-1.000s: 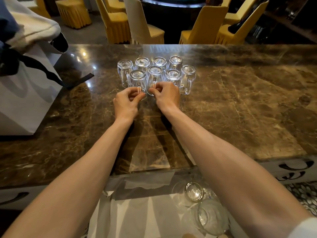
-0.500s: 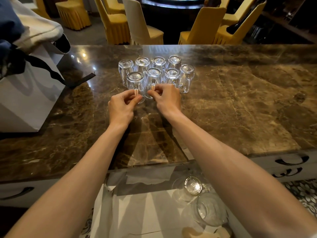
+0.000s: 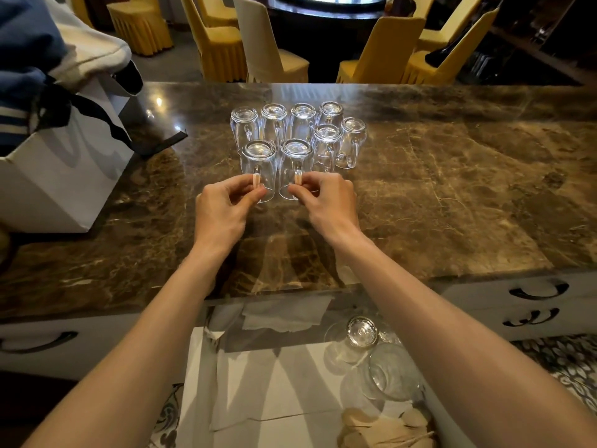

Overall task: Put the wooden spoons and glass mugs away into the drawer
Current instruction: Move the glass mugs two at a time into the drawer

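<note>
Several clear glass mugs [image 3: 303, 122] stand upside down in a cluster on the brown marble counter [image 3: 452, 195]. My left hand [image 3: 223, 210] pinches the handle of the front left mug [image 3: 258, 168]. My right hand [image 3: 326, 202] pinches the handle of the mug beside it [image 3: 295, 164]. Both mugs sit nearer to me than the rest of the cluster. Below the counter edge the drawer [image 3: 258, 383] is open, lined with white paper, and holds glass mugs [image 3: 361, 333] at its right side. Wooden spoons [image 3: 387, 431] lie at its near right corner.
A white paper bag [image 3: 64, 176] with dark ribbon handles and folded clothes stands on the counter at the left. Shut drawers with dark handles [image 3: 536, 291] flank the open one. Yellow-covered chairs [image 3: 223, 43] and a dark round table stand beyond the counter.
Both hands have drawn the two front mugs toward me, away from the rest of the cluster, still gripping their handles.
</note>
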Demonstrator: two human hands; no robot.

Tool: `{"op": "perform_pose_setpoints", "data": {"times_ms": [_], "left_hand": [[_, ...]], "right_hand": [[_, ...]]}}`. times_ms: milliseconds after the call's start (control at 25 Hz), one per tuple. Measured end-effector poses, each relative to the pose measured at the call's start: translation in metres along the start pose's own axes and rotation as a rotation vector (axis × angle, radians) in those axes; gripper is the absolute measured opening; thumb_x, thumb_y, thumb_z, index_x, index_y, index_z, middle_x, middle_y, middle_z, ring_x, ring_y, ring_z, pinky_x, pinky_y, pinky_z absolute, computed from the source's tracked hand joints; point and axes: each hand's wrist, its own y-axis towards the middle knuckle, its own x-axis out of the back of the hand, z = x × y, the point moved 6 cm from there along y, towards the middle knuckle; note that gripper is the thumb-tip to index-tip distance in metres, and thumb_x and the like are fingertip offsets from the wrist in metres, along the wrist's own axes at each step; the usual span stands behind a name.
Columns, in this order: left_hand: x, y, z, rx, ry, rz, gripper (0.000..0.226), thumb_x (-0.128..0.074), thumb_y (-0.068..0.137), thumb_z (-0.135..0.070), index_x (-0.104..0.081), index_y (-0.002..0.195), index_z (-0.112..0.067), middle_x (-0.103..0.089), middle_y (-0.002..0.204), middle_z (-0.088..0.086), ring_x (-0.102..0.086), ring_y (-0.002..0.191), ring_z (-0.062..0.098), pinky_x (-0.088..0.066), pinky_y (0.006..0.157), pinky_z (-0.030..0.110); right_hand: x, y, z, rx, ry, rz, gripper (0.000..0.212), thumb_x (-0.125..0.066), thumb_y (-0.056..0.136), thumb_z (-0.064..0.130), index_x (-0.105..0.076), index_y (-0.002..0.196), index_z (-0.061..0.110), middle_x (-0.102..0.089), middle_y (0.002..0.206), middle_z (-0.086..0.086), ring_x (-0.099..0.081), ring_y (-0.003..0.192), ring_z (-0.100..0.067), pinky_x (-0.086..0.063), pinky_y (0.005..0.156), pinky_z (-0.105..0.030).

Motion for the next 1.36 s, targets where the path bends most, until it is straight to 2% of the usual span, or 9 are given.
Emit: {"op": "perform_pose_setpoints", "data": {"times_ms": [120, 320, 480, 600, 760, 960, 1080, 1360], "left_hand": [[0.006, -0.011, -0.004, -0.001, 0.005, -0.007, 0.031, -0.073, 0.079, -0.023, -0.067, 0.11, -0.024, -0.066, 0.087, -0.02, -0.061, 0.08, -0.015, -0.05, 0.081, 0.011], [0.018, -0.032, -0.015, -0.024, -0.016, 0.008, 0.032, -0.073, 0.079, -0.024, -0.063, 0.109, -0.031, -0.066, 0.088, -0.022, -0.065, 0.086, -0.007, -0.052, 0.086, 0.02], [0.028, -0.056, -0.021, -0.033, -0.006, 0.017, 0.032, -0.073, 0.079, -0.025, -0.064, 0.108, -0.033, -0.066, 0.088, -0.026, -0.065, 0.086, -0.009, -0.051, 0.083, 0.014], [0.035, -0.073, -0.025, -0.019, -0.036, 0.033, 0.029, -0.073, 0.078, -0.024, -0.065, 0.104, -0.035, -0.067, 0.088, -0.025, -0.065, 0.084, -0.01, -0.051, 0.08, 0.012], [0.044, -0.094, -0.03, 0.024, -0.079, 0.068, 0.032, -0.071, 0.074, -0.03, -0.068, 0.106, -0.029, -0.071, 0.091, -0.016, -0.068, 0.086, -0.002, -0.053, 0.081, 0.016], [0.057, -0.118, -0.035, 0.041, -0.11, 0.087, 0.032, -0.072, 0.075, -0.025, -0.07, 0.107, -0.021, -0.073, 0.087, -0.017, -0.068, 0.086, -0.001, -0.051, 0.077, 0.01], [0.063, -0.133, -0.038, 0.045, -0.158, 0.086, 0.029, -0.072, 0.075, -0.021, -0.07, 0.103, -0.027, -0.072, 0.09, -0.021, -0.068, 0.086, -0.001, -0.05, 0.075, 0.008], [0.075, -0.167, -0.04, 0.07, -0.139, 0.114, 0.032, -0.072, 0.069, -0.024, -0.067, 0.098, -0.037, -0.07, 0.091, -0.027, -0.067, 0.087, -0.004, -0.049, 0.075, 0.005]], "right_hand": [[0.007, -0.014, 0.007, 0.023, -0.009, -0.002, 0.015, -0.069, 0.085, 0.028, -0.075, 0.087, 0.014, -0.073, 0.078, 0.0, -0.066, 0.075, -0.014, -0.055, 0.075, -0.038], [0.019, -0.04, 0.013, 0.061, -0.006, 0.002, 0.014, -0.068, 0.085, 0.029, -0.075, 0.088, 0.016, -0.072, 0.078, 0.003, -0.066, 0.074, -0.01, -0.056, 0.072, -0.033], [0.029, -0.062, 0.018, 0.083, -0.004, -0.01, 0.012, -0.069, 0.084, 0.03, -0.075, 0.088, 0.02, -0.073, 0.077, 0.005, -0.066, 0.072, -0.008, -0.055, 0.07, -0.031], [0.035, -0.078, 0.02, 0.094, 0.019, -0.004, 0.013, -0.071, 0.083, 0.03, -0.075, 0.091, 0.02, -0.074, 0.079, 0.005, -0.067, 0.074, -0.01, -0.056, 0.071, -0.035], [0.042, -0.098, 0.023, 0.132, 0.031, 0.013, 0.014, -0.071, 0.082, 0.029, -0.074, 0.094, 0.021, -0.075, 0.081, 0.005, -0.068, 0.075, -0.011, -0.056, 0.071, -0.038], [0.046, -0.126, 0.022, 0.168, 0.067, 0.035, 0.01, -0.071, 0.083, 0.028, -0.074, 0.091, 0.024, -0.074, 0.08, 0.009, -0.068, 0.074, -0.005, -0.055, 0.07, -0.034], [0.045, -0.144, 0.023, 0.19, 0.084, 0.062, 0.008, -0.071, 0.083, 0.028, -0.073, 0.09, 0.025, -0.073, 0.079, 0.011, -0.067, 0.074, -0.002, -0.053, 0.068, -0.026], [0.046, -0.175, 0.022, 0.214, 0.076, 0.115, 0.012, -0.069, 0.085, 0.027, -0.071, 0.09, 0.017, -0.072, 0.079, 0.006, -0.066, 0.073, -0.01, -0.054, 0.066, -0.035]]}}
